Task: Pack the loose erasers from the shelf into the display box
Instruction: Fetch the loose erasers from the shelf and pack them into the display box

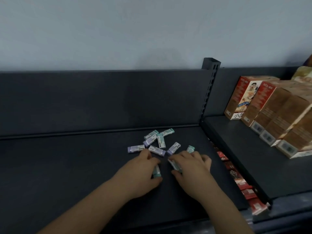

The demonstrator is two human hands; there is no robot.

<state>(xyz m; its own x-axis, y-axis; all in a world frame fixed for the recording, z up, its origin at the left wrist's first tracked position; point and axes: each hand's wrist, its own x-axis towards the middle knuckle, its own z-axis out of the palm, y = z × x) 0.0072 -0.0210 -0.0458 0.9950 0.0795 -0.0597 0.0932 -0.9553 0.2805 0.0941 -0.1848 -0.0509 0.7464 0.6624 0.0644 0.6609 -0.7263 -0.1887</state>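
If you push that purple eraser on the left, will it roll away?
Probably not: the purple eraser looks flat-sided and lies flat on the shelf, so it should slide. Its sleeve may be a bit slippery. It likely stays stiff.

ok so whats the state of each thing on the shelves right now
left hand: closed around a green-tipped eraser
right hand: gripping a white eraser, fingers over more
loose erasers: scattered flat on the dark shelf, not packed
display box: not in view
snack boxes: upright in rows on the right shelf, closed
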